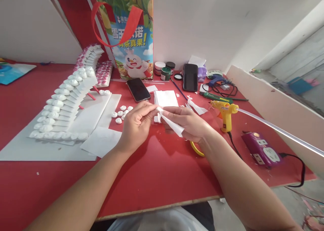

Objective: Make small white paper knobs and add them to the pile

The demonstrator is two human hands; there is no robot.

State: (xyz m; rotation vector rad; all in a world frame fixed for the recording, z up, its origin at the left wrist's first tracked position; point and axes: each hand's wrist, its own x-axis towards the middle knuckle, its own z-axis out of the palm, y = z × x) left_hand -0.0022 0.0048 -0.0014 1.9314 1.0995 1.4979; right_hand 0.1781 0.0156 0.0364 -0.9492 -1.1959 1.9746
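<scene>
Now both hands, left hand (136,123) + right hand (188,123), pinching paper strip (172,123).

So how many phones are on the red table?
2. One phone lies face up just in front of the colourful bag. The other phone lies further right, beside the little paint jars. Both screens are dark.

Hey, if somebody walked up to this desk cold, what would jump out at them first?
Probably the two hands at the centre: the left hand and right hand pinch a small white foam strip between them above the red table. To the left stands a white stepped foam model edged with little white beads. At the back a bright cartoon bag stands upright, and a yellow glue gun stands to the right of the hands.
</scene>
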